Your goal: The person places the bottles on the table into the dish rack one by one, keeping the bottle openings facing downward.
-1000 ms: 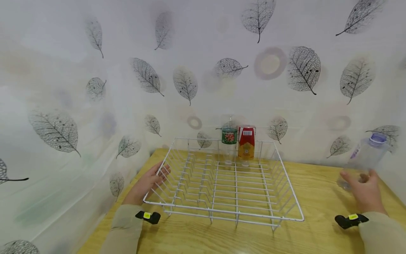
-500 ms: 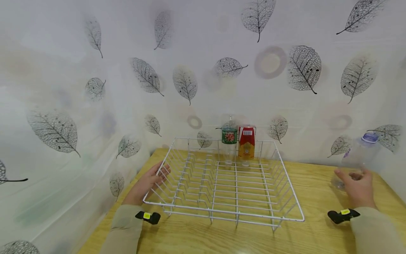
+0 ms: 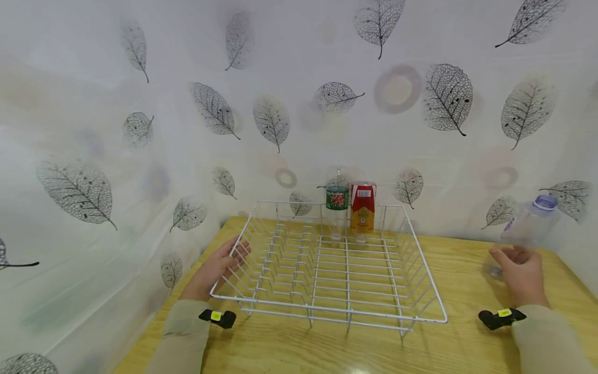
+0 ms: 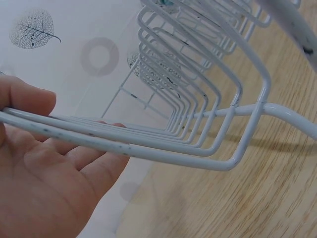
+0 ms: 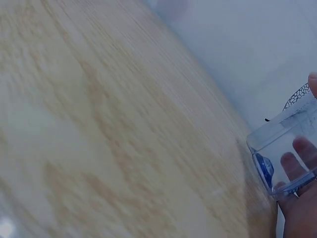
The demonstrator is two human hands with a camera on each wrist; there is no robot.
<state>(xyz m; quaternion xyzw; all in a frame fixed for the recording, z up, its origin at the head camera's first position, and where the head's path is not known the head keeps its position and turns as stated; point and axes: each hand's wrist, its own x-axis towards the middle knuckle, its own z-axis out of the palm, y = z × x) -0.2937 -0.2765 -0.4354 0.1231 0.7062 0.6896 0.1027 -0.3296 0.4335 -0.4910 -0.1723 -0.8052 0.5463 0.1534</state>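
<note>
My left hand (image 3: 212,270) is at the left side of a white wire dish rack (image 3: 348,312). Close up in the left wrist view, the thumb (image 4: 32,99) lies over the rack's side wires (image 4: 99,139), with the palm and outstretched fingers on their other side. At the far right, my right hand (image 3: 520,275) grips a clear plastic bottle (image 3: 528,226) with a purple cap, round its lower part. The bottle stands tilted, cap up and to the right. Its base (image 5: 265,168) and some fingers (image 5: 292,168) appear at the right edge of the right wrist view.
Towards the rack's back are a clear bottle with a green label (image 3: 337,198) and a red and yellow carton (image 3: 362,208). The wooden table (image 3: 299,353) meets leaf-patterned sheeting (image 3: 327,140) at the back and sides.
My right hand has moved slightly left and inward with the bottle, turning a little round it. The left hand and the rack stay in place.
</note>
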